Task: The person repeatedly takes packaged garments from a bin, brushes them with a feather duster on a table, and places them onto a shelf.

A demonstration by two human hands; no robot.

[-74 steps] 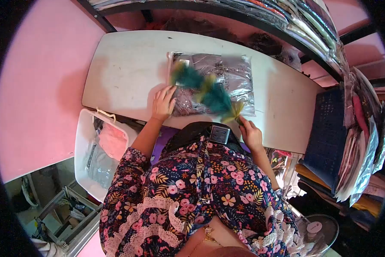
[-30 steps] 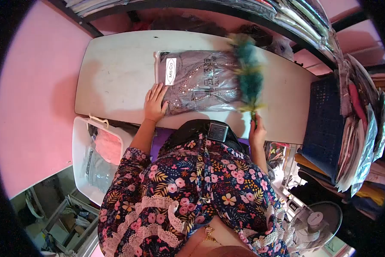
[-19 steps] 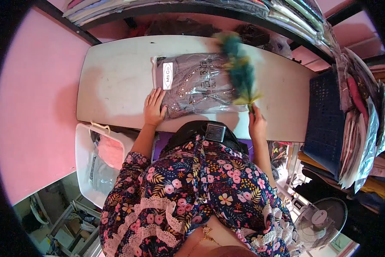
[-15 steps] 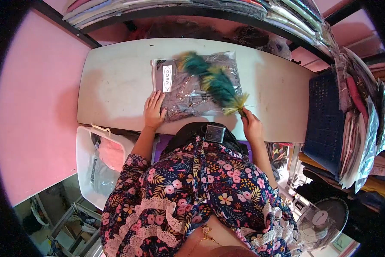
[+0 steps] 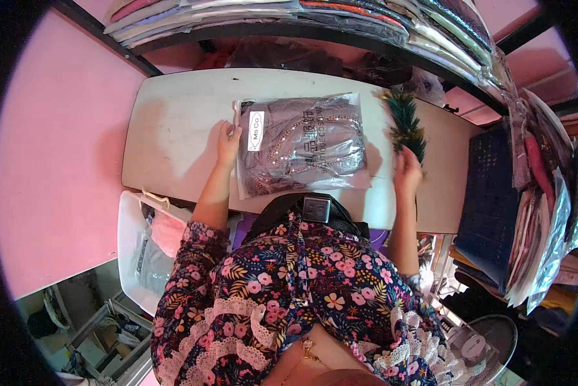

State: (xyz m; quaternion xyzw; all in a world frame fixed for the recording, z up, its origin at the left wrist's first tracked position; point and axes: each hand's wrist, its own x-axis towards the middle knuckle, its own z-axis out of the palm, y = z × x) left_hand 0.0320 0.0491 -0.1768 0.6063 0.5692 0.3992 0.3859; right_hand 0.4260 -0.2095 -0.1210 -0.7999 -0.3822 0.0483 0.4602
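Observation:
A clear plastic bag [image 5: 340,154] with dark printed lettering lies flat on the table, a dark beaded garment [image 5: 289,170] folded inside it. A white "Ms Co" label [image 5: 256,130] shows at its upper left. My left hand [image 5: 228,147] is at the bag's left edge, fingers partly curled and apart from the thumb; it does not visibly grip the bag. To the right of the bag, my right hand [image 5: 408,177] is closed around a green and yellow feather duster [image 5: 404,119], whose feathers point toward the back of the table.
The white table [image 5: 179,138] stands under a shelf of bagged clothes [image 5: 237,18]. A blue basket [image 5: 486,193] and stacked packages [image 5: 540,219] are at the right. A white bin [image 5: 129,238] sits lower left, a fan [image 5: 488,347] lower right.
The feather duster has moved right, off the bag, in my right hand. My left hand has come off the bag's face to its left edge. The view has shifted slightly.

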